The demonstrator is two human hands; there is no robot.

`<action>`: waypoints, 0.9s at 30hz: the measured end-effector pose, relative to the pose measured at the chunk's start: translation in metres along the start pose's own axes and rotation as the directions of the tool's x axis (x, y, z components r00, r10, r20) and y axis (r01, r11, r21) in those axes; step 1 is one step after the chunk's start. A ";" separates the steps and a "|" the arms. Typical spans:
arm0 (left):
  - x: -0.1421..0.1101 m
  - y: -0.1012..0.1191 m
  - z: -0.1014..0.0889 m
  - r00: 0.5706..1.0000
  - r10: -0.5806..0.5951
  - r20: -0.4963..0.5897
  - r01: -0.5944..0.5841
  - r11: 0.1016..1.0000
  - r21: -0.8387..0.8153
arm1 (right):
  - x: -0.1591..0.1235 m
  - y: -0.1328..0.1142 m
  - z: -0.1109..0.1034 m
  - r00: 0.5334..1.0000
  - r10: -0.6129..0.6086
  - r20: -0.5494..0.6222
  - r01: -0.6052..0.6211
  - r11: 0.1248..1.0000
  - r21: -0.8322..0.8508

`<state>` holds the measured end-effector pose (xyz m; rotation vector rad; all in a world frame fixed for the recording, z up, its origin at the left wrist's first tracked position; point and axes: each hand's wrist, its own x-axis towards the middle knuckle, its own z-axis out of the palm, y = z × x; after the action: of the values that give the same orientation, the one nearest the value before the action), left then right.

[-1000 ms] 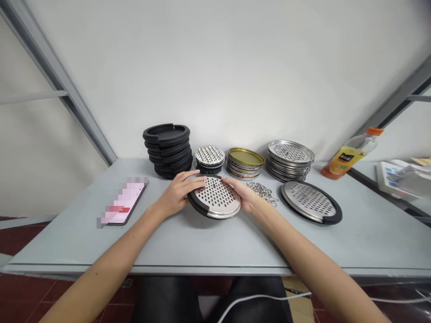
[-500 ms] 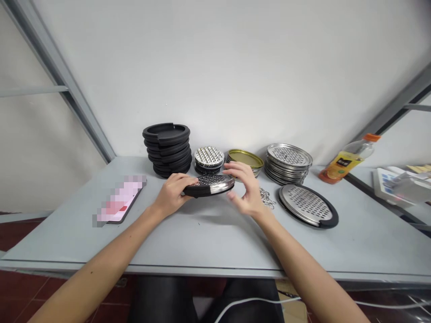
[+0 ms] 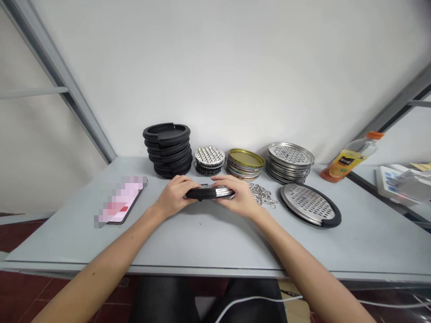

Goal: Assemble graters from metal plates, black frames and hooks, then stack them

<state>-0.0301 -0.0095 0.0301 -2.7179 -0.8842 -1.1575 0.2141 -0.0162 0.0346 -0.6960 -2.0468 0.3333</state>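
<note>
Right hand (image 3: 234,198) joins left hand (image 3: 177,196) on the edge-on, black-rimmed grater (image 3: 204,193).

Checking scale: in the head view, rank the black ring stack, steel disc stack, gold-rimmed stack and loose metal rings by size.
1. Black ring stack and steel disc stack: too alike to rank.
2. Gold-rimmed stack.
3. Loose metal rings.
</note>
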 end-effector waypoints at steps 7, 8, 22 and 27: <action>0.001 -0.007 -0.002 0.982 -0.180 0.056 0.185 0.976 -0.112 | 0.004 -0.004 -0.001 0.944 0.328 0.026 -0.327 0.923 0.201; 0.000 -0.009 -0.001 0.977 -0.203 0.067 0.210 0.970 -0.123 | 0.005 -0.003 -0.002 0.931 0.365 0.016 -0.359 0.906 0.226; -0.001 -0.001 -0.002 0.972 -0.212 0.098 0.226 0.960 -0.168 | 0.005 -0.008 -0.014 0.968 0.223 0.112 -0.243 0.945 0.219; -0.002 -0.004 -0.002 0.948 -0.298 0.115 0.317 0.921 -0.226 | 0.005 -0.004 -0.013 0.954 0.297 0.041 -0.294 0.900 0.323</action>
<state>-0.0345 -0.0079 0.0297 -2.9087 -1.3032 -1.2958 0.2220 -0.0167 0.0468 -0.7972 -1.8143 0.8242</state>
